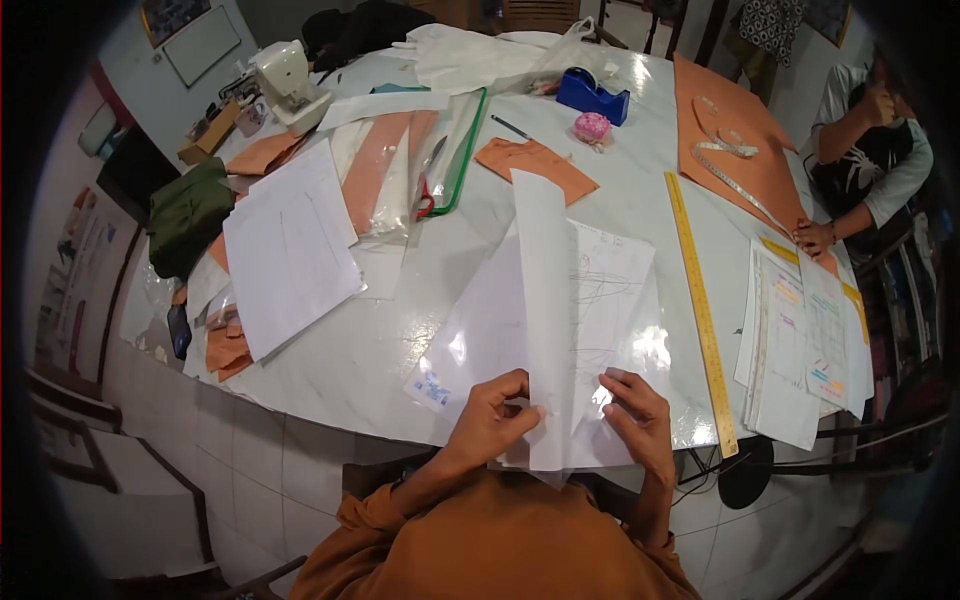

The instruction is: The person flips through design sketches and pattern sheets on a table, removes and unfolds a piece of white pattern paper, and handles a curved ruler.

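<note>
The table (450, 320) is white, with marble-like pattern, and it stands on a tiled floor (235, 455). On the far left wall hangs one whiteboard (202, 46). At the right side there is one other person (868, 150), a hand resting on the table.

On the table I count one sewing machine (290, 85), one blue tape dispenser (592, 97), one pink round object (592, 127), one long yellow ruler (702, 315) and one measuring tape (735, 180), which lies upon orange fabric (700, 110).

At the near edge, the left hand (492, 420) pinches a curled white sheet (545, 330) above a clear plastic sleeve (650, 345). The right hand (640, 418) has bent fingers at the sleeve; whether it grips, I cannot tell.
</note>
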Available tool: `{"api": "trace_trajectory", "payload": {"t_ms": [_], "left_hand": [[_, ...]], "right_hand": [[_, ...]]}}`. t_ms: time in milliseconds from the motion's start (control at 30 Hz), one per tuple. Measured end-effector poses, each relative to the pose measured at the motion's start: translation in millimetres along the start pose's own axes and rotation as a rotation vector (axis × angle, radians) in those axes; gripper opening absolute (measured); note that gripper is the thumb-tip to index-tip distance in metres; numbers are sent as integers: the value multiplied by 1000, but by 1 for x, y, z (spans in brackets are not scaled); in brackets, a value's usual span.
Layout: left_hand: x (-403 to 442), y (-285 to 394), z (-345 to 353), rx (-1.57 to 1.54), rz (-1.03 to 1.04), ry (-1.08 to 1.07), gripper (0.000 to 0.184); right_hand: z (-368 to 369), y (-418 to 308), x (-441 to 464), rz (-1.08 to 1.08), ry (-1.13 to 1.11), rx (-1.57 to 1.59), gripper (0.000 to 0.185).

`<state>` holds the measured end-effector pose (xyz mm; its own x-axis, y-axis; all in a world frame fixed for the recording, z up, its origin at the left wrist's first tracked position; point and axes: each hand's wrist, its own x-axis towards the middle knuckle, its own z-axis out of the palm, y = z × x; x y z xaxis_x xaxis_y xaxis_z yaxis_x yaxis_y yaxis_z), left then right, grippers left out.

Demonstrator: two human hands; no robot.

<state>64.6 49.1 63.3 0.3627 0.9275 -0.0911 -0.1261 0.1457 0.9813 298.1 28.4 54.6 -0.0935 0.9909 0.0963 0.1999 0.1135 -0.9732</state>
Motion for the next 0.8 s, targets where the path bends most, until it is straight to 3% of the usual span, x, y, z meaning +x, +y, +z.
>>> {"api": "trace_trajectory", "payload": {"t_ms": [33, 133, 267, 400, 500, 633, 700, 800], "left_hand": [[-1, 1, 3, -4, 11, 0, 10], [1, 7, 18, 311, 333, -37, 13], [4, 14, 40, 656, 532, -133, 24], [6, -1, 53, 906, 646, -35, 40], [5, 2, 59, 969, 579, 30, 51], [10, 1, 59, 984, 358, 132, 49], [10, 2, 53, 1003, 272, 132, 46], [14, -12, 40, 855, 329, 51, 42]], "right_hand": [[0, -1, 0, 3, -6, -4, 35], [0, 0, -1, -24, -3, 57, 32], [0, 13, -4, -89, 43, 174, 44], [2, 3, -4, 51, 41, 210, 25], [8, -2, -3, 51, 98, 228, 15], [14, 3, -5, -80, 89, -59, 19], [25, -21, -3, -116, 85, -118, 8], [39, -27, -3, -19, 147, -20, 20]]}}
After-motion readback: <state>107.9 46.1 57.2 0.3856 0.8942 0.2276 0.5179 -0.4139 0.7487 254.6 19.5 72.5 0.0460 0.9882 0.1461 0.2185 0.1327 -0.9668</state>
